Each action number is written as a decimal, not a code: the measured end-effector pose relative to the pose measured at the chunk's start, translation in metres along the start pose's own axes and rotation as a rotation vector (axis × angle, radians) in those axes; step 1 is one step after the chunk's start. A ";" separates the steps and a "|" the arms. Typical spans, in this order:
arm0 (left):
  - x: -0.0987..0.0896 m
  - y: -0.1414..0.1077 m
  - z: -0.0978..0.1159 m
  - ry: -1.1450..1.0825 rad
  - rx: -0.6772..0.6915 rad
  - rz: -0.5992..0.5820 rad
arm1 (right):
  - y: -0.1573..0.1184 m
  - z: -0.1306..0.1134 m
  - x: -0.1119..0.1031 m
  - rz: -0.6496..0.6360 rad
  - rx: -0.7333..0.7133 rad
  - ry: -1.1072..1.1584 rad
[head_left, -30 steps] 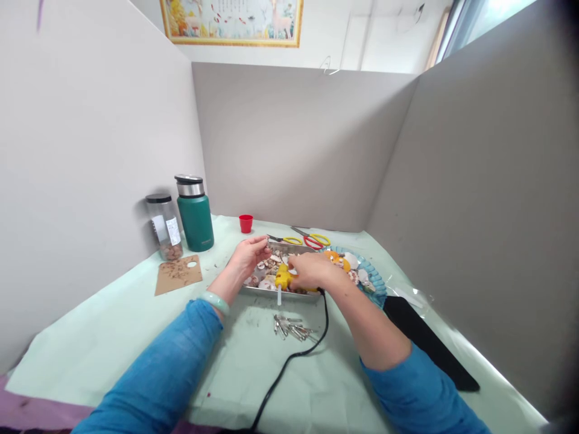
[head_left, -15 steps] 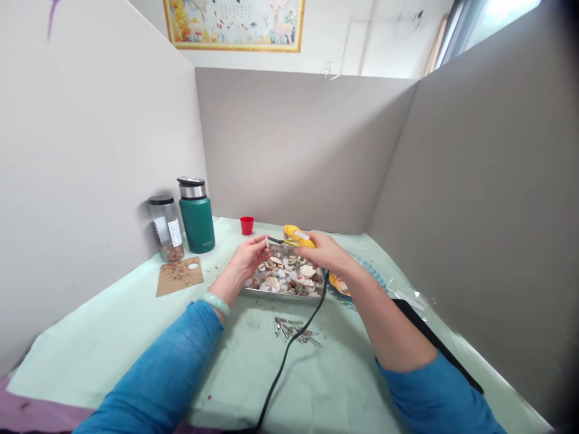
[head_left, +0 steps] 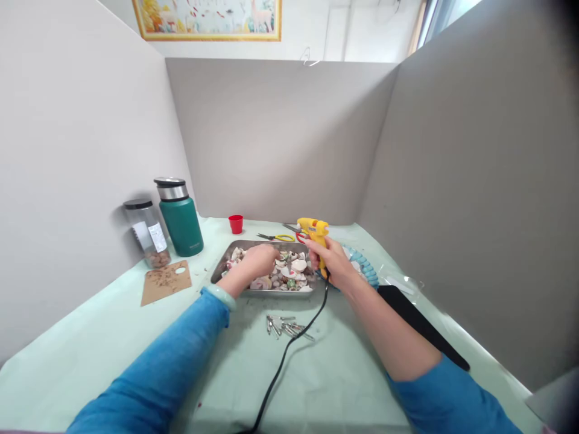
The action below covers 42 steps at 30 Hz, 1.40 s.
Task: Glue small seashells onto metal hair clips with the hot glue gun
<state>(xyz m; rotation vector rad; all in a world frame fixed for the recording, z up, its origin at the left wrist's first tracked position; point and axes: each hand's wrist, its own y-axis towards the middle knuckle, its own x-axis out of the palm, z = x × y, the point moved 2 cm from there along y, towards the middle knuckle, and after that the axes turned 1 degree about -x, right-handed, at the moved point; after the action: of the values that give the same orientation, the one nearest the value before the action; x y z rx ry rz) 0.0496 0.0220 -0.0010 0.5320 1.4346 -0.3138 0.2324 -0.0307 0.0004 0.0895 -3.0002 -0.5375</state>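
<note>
A yellow glue gun with a black cord is gripped upright in my right hand, right of the metal tray. My left hand reaches down over the metal tray, its fingertips among the shells; whether they pinch anything is hidden. Shells and small stones of mixed sizes fill the tray. Behind my right hand a blue scalloped plate is partly covered. Several metal clips lie in a loose pile in front of the tray.
Behind the tray lie yellow-handled scissors and a red cup. At left stand a green bottle and a clear jar, near a brown card. A black flat object lies at right, beside clear plastic.
My left hand has dropped from near the glue gun's tip into the shells. My right hand has turned the glue gun upright and moved it right. The view has shifted slightly.
</note>
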 end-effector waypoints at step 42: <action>0.019 0.052 -0.004 0.120 0.123 -0.060 | -0.006 0.011 0.014 -0.007 0.050 -0.224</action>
<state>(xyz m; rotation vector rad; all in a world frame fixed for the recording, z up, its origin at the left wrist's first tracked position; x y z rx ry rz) 0.0748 0.0705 -0.0119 0.6171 1.5559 -0.4262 0.2179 -0.0335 -0.0112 0.0465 -3.2334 -0.5049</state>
